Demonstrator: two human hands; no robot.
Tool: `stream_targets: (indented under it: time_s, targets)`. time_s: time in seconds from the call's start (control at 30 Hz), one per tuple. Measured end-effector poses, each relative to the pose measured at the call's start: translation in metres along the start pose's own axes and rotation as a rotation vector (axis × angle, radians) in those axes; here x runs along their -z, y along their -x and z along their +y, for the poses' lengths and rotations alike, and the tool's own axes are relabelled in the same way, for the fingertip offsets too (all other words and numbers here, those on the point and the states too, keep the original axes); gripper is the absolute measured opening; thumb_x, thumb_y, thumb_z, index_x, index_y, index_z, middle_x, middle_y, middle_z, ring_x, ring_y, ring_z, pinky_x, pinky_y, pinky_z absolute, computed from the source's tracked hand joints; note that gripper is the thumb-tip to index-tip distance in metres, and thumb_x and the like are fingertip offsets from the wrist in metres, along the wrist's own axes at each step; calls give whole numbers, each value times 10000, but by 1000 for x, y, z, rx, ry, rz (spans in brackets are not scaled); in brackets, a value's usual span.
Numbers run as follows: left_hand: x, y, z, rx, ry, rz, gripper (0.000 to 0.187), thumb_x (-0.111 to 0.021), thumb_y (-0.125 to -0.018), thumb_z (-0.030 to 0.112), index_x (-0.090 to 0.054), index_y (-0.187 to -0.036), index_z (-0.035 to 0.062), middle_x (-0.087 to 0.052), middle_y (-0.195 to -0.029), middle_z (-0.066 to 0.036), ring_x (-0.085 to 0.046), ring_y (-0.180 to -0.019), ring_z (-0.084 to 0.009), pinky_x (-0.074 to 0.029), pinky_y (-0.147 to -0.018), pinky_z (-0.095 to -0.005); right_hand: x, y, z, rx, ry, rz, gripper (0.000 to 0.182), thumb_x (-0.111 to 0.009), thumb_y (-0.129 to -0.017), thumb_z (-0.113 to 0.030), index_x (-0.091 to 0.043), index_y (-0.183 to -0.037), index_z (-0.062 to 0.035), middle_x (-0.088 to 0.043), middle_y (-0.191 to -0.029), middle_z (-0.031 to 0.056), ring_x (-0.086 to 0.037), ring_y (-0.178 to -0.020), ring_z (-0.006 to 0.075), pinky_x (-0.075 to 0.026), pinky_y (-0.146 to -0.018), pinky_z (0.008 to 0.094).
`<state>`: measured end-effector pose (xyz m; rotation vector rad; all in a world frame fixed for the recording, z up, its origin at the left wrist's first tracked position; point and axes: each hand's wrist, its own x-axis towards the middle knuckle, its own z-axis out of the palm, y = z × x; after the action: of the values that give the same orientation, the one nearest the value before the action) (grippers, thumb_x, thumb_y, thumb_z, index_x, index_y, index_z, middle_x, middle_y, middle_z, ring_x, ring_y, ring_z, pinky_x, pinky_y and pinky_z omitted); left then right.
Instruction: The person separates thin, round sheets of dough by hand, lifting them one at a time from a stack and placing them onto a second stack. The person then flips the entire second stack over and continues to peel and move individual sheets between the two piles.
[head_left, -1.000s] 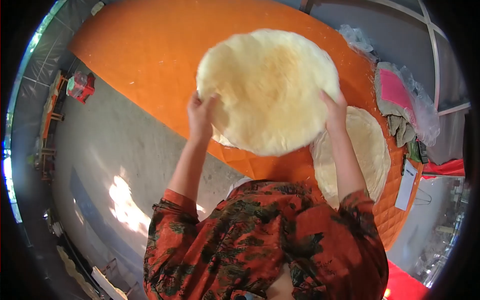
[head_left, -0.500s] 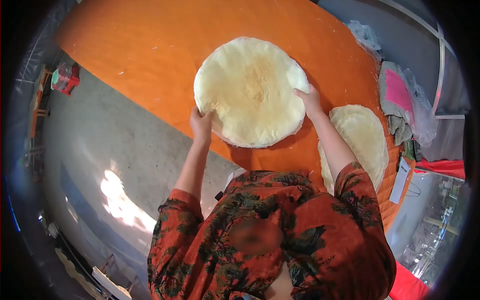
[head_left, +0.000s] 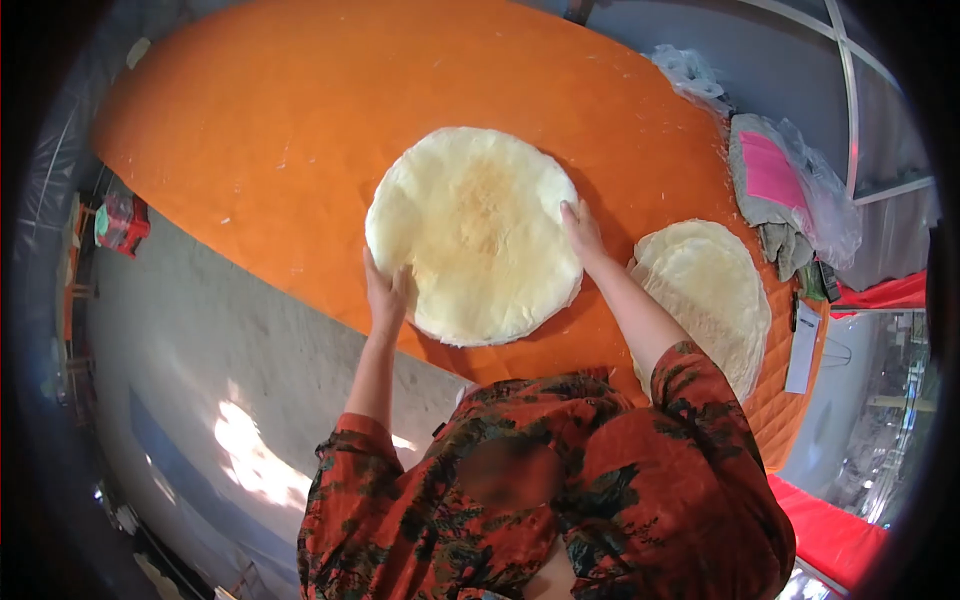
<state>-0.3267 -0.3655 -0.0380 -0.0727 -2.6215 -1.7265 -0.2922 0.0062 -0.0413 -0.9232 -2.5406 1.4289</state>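
A round stack of pale, thin sheets with a browned patch near its top middle is held between my two hands over the orange table cover. My left hand grips the lower left edge, thumb on top and the other fingers at the rim. On the right edge, my right hand is closed with its thumb on the upper face; its other fingers are mostly hidden. A second pale stack lies on the cover to the right, partly behind my right forearm.
At the table's right edge are a grey cloth with a pink piece, clear plastic bags and a white card. A red stool stands on the floor at the far left.
The held stack and both hands appear lower and slightly further left in view. The camera view has also shifted, showing more of the table's far side. Both hands keep their hold.
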Motion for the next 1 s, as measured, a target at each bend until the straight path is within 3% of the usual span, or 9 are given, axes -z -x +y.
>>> stream_targets:
  time_s: [0.13,0.23,0.33,0.37,0.4,0.47,0.57,0.9,1.0]
  targets:
    - [5,-13,-23,44,29,-29,596,-633,-880,131,-342,-1383,-1,-471,-1340,-159,-505,-1199,-256,-418,-965,-323,18,-19,23,-1,-530,-228,731,-459,-930,-542,-370,-1359,44,-455,-1381,183,-442,-1273,288,-318,-1076,358]
    - [31,-60,-18,314,136,-92,502,-580,-932,293,-433,-1330,24,-503,-1309,-142,-505,-1190,-224,-426,-919,-299,47,9,0,-164,-709,-46,816,-425,-930,-581,-258,-1432,42,-258,-1511,184,-236,-1409,257,-193,-1146,381]
    - [35,-105,29,304,178,-160,537,-465,-963,449,-466,-1304,35,-533,-1240,-116,-497,-1162,-200,-415,-930,-323,49,38,3,-179,-816,-76,839,-388,-935,-597,-206,-1453,38,-161,-1546,175,-130,-1441,249,-124,-1163,389]
    - [30,-128,19,269,210,-194,536,-461,-960,460,-485,-1274,26,-553,-1181,-99,-515,-1116,-199,-421,-918,-325,33,33,29,-121,-771,-16,860,-416,-906,-632,-279,-1429,37,-303,-1484,180,-303,-1373,266,-244,-1130,374]
    - [25,-141,12,235,241,-230,539,-458,-956,472,-503,-1243,17,-574,-1121,-83,-533,-1069,-198,-427,-907,-327,32,49,12,-211,-874,-100,790,-364,-947,-591,-246,-1452,6,-230,-1530,143,-223,-1411,250,-160,-1153,369]
    - [8,-148,13,192,156,-359,514,-459,-967,429,-484,-1278,21,-570,-1160,-100,-534,-1084,-211,-425,-921,-342,23,62,2,-73,-878,-189,712,-396,-945,-568,-350,-1409,-31,-418,-1411,120,-392,-1300,222,-291,-1090,349]
    - [-3,-145,0,162,125,-404,484,-457,-976,363,-456,-1326,28,-562,-1210,-124,-536,-1102,-235,-425,-938,-357,12,61,2,-68,-926,-110,645,-402,-956,-532,-384,-1388,-53,-463,-1367,97,-430,-1255,206,-322,-1054,332]
    - [-7,-152,-25,141,85,-438,458,-439,-983,267,-404,-1387,52,-532,-1262,-101,-525,-1110,-188,-436,-945,-323,-8,56,12,-38,-606,151,669,-457,-944,-481,-345,-1397,-1,-441,-1383,190,-414,-1296,268,-309,-1068,336]
    - [-3,-147,-12,139,50,-463,472,-455,-960,238,-403,-1386,42,-490,-1330,-163,-493,-1190,-248,-401,-990,-361,3,69,0,-37,-501,112,684,-445,-944,-497,-338,-1405,-3,-432,-1397,191,-398,-1314,264,-303,-1075,342]
